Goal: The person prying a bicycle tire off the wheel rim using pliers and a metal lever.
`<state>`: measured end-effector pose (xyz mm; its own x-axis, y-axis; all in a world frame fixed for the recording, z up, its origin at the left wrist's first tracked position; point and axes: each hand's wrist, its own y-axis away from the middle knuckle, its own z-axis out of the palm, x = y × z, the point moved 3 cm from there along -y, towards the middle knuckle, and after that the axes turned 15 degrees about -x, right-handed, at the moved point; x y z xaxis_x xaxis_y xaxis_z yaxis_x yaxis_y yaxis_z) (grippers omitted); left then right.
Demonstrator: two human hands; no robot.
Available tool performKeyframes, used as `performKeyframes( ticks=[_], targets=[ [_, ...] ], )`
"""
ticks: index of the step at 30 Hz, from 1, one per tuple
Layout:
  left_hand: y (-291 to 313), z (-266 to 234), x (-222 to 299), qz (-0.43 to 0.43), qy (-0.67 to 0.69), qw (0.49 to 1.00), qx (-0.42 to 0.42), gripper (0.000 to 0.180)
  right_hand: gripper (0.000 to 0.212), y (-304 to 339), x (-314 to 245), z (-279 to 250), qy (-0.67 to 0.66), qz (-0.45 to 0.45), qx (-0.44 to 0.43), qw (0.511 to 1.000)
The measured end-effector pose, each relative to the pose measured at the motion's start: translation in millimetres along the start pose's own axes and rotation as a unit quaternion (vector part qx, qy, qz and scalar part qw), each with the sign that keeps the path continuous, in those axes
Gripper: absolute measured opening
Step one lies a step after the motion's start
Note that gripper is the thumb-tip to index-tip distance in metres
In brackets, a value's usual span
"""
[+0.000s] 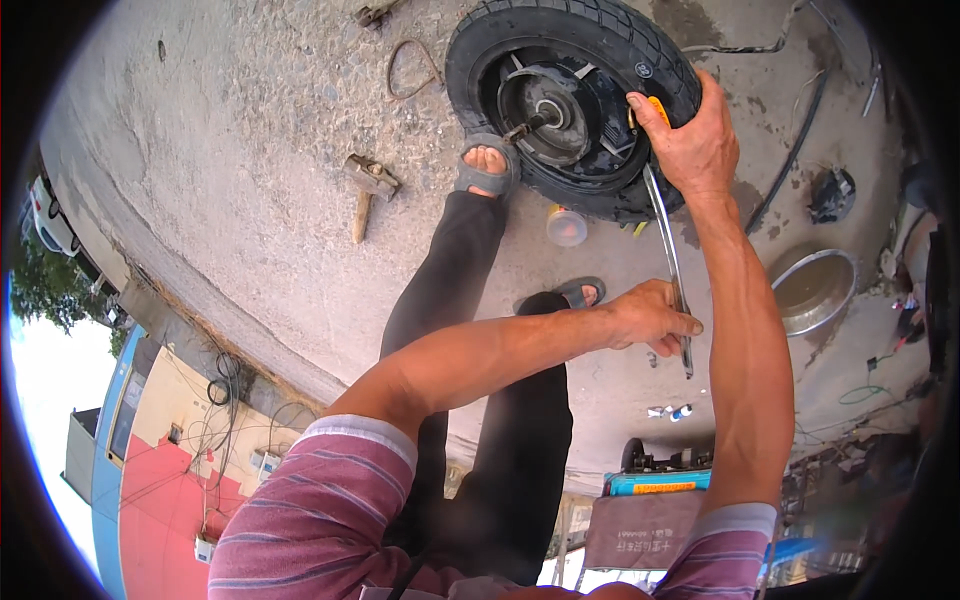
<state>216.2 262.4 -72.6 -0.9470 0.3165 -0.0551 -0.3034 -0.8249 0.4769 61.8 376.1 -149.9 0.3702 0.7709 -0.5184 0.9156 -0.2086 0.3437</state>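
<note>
A black scooter tyre (590,22) on a wheel with a dark hub (548,112) lies on the concrete. My right hand (702,142) is wrapped round the tyre's right side, its thumb over the sidewall beside an orange-yellow label (658,108) and a small brass-coloured piece. My left hand (648,318) is closed round the lower part of a long shiny metal tyre lever (667,225). The lever's upper end meets the tyre's lower right edge, just below my right hand; its tip is hidden. My sandalled foot (486,165) presses against the wheel's lower left side.
A hammer (370,180) with a wooden handle lies left of my foot. Below the tyre stands a clear plastic tub (567,228). Rightward are a black hose (797,150) and a metal basin (852,275) of murky water. A teal machine (620,484) stands nearer me.
</note>
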Motion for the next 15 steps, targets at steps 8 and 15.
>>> performKeyframes(
  ticks=[8,15],
  targets=[
    [151,51,-9,-0.159,-0.213,0.959,-0.095,0.029,0.094,-3,-19,2,0.004,0.044,-0.055,0.998],
    [204,-49,14,-0.028,-0.313,0.933,0.175,0.032,0.097,-5,-32,-4,0.006,0.046,-0.062,0.997]
  ],
)
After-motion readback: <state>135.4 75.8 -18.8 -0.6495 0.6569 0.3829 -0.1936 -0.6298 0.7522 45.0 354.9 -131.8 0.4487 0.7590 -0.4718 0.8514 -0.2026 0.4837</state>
